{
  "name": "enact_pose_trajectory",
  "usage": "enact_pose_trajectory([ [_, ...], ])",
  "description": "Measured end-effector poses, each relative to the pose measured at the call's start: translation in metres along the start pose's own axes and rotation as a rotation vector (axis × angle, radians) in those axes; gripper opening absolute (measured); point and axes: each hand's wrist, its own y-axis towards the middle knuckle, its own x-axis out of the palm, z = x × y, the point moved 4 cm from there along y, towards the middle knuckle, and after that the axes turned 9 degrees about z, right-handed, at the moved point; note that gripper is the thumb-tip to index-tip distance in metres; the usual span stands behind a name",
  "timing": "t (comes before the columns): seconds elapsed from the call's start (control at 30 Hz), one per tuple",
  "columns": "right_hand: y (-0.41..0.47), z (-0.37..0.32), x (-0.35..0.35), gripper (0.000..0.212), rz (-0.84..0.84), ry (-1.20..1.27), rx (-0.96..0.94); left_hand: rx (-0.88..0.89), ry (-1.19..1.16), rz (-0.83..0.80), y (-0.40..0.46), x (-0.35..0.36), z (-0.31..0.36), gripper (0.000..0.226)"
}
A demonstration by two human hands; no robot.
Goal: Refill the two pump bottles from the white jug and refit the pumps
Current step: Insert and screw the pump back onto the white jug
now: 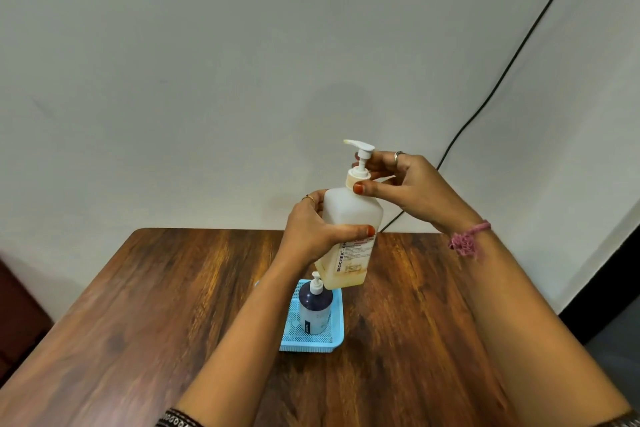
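Observation:
A translucent white pump bottle (349,218) with a little yellowish liquid at its bottom is lifted above the table, tilted slightly. My left hand (311,232) grips its body. My right hand (405,184) pinches the collar of its white pump (360,156) between thumb and fingers. Below it, a smaller dark blue pump bottle (314,308) with a white pump stands upright in a light blue mesh tray (332,340). No white jug is in view.
The wooden table (173,305) stands against a pale wall. A black cable (502,80) runs down the wall behind the right hand to the table's back edge. A dark cabinet edge (14,315) shows at the left.

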Motion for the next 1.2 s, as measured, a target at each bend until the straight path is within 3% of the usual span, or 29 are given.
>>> enact_pose_trajectory([
  [0.3, -0.001, 0.005, 0.007, 0.045, 0.167, -0.021, 0.053, 0.000, -0.009, 0.008, 0.000, -0.001, -0.003, 0.078],
  [0.43, -0.001, 0.004, 0.007, 0.059, 0.049, 0.023, 0.094, -0.001, -0.013, 0.000, -0.001, 0.000, -0.002, 0.075],
  [0.53, -0.002, 0.004, 0.008, 0.046, 0.016, 0.046, 0.054, -0.007, -0.019, 0.006, -0.002, 0.000, -0.001, 0.076],
  [0.6, -0.003, 0.007, 0.010, 0.042, 0.092, 0.054, 0.053, -0.008, -0.018, 0.007, -0.002, 0.001, -0.001, 0.077],
  [0.7, -0.003, 0.011, 0.013, 0.056, 0.177, 0.053, 0.110, -0.008, -0.024, 0.010, -0.003, 0.000, -0.001, 0.076],
  [0.8, -0.007, 0.014, 0.014, 0.069, 0.033, 0.159, 0.166, -0.006, -0.022, 0.012, -0.004, 0.000, 0.000, 0.074],
  [0.87, -0.008, 0.016, 0.013, 0.061, -0.040, 0.260, 0.175, -0.014, -0.028, 0.014, -0.004, 0.000, -0.001, 0.075],
  [0.93, -0.009, 0.015, 0.012, 0.045, -0.025, 0.288, 0.154, -0.019, -0.034, 0.012, -0.004, 0.001, 0.000, 0.075],
  [1.03, -0.006, 0.014, 0.014, 0.040, 0.085, 0.278, 0.167, -0.018, -0.037, 0.010, -0.004, 0.002, -0.002, 0.076],
  [1.2, -0.006, 0.016, 0.012, 0.065, -0.026, 0.256, 0.204, -0.013, -0.026, 0.015, -0.004, 0.000, -0.001, 0.074],
])
